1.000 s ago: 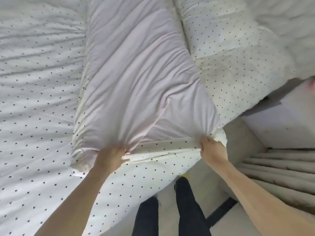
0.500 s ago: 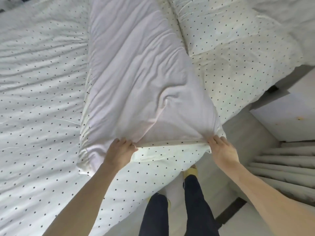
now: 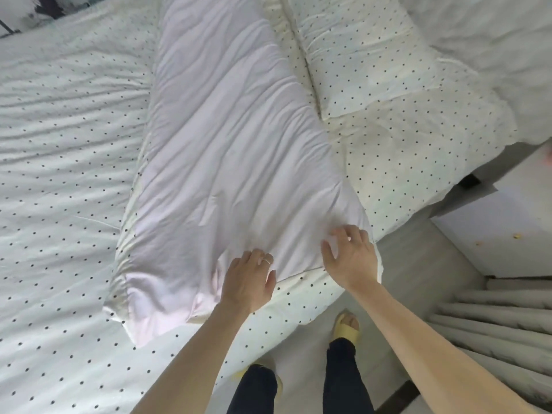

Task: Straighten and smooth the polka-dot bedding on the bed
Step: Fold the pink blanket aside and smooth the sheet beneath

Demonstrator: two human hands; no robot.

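Note:
White polka-dot bedding (image 3: pixel 65 180) covers the bed. A folded-back strip of it shows its plain pale-lilac underside (image 3: pixel 227 150), running from the top of the view down to the near edge. My left hand (image 3: pixel 248 282) lies flat on the near end of that plain strip, fingers together, a ring on one finger. My right hand (image 3: pixel 352 258) rests with spread fingers on the strip's near right corner, at the bed's edge. Neither hand grips the cloth. To the right lies a polka-dot pillow (image 3: pixel 367 55).
Rumpled plain white bedding (image 3: pixel 490 49) sits at the far right. Beside the bed is grey floor (image 3: pixel 418 273), where my legs and yellow slippers (image 3: pixel 346 324) stand. A white cabinet (image 3: pixel 513 222) and pleated curtains (image 3: pixel 501 330) are to the right.
Both hands let go of the folded strip's near edge, which they had been pinching, and now lie open on top of it. The strip has settled flatter on the bed.

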